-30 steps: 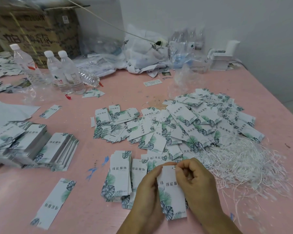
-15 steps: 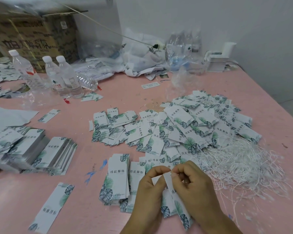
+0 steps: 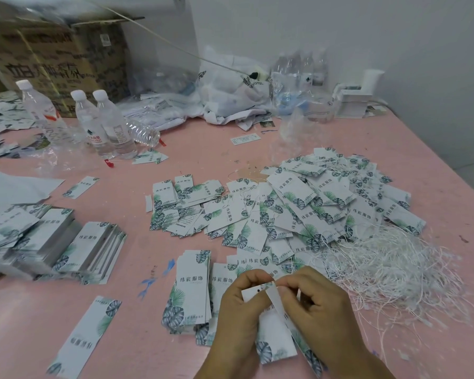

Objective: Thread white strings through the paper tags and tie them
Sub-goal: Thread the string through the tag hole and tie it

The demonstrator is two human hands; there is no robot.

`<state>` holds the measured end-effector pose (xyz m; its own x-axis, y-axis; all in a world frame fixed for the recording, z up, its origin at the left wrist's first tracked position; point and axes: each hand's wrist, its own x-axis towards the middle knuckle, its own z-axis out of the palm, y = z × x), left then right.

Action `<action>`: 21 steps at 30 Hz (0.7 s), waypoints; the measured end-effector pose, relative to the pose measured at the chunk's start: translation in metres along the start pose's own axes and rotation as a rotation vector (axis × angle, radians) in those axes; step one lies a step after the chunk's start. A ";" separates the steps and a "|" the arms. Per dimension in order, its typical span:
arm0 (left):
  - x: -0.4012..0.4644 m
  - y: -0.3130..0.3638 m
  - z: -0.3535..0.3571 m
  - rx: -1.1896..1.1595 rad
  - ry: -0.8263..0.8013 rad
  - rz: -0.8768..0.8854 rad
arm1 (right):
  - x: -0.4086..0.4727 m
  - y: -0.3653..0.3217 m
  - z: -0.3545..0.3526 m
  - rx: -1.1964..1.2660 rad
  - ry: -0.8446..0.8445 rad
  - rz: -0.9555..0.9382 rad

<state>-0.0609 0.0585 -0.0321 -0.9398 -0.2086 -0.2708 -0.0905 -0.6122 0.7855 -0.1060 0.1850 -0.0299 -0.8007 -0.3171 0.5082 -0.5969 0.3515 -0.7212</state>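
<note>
Threading step underway: your left hand (image 3: pixel 237 305) and right hand (image 3: pixel 316 302) pinch paper tags (image 3: pixel 274 335) low over the table (image 3: pixel 137 351); next, you likely need a string from the pile (image 3: pixel 394 269) through the hole.

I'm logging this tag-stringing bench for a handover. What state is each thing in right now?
Left hand: pinching the held tags at their top.
Right hand: pinching the same tags.
Held tags: two, fanned apart, hole visible, string not discernible.
Strings: loose tangled heap.
Tag pile: scattered, overlapping.
Tag stacks: stacked, leaning.
Standing bottles: upright, capped.
Fallen bottle: on its side.
Cardboard box: flaps open.
</note>
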 end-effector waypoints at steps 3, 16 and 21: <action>0.000 0.000 0.001 0.006 0.016 0.010 | 0.001 -0.002 -0.001 0.000 -0.004 0.019; 0.004 -0.001 -0.001 -0.102 0.125 -0.025 | 0.024 0.015 -0.018 1.409 0.192 1.050; 0.005 -0.003 -0.003 -0.086 0.125 -0.019 | 0.026 0.018 -0.020 1.469 0.277 0.887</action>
<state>-0.0642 0.0574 -0.0377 -0.8892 -0.2866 -0.3566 -0.0742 -0.6789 0.7304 -0.1385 0.2005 -0.0204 -0.9105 -0.2845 -0.3001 0.4056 -0.7559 -0.5139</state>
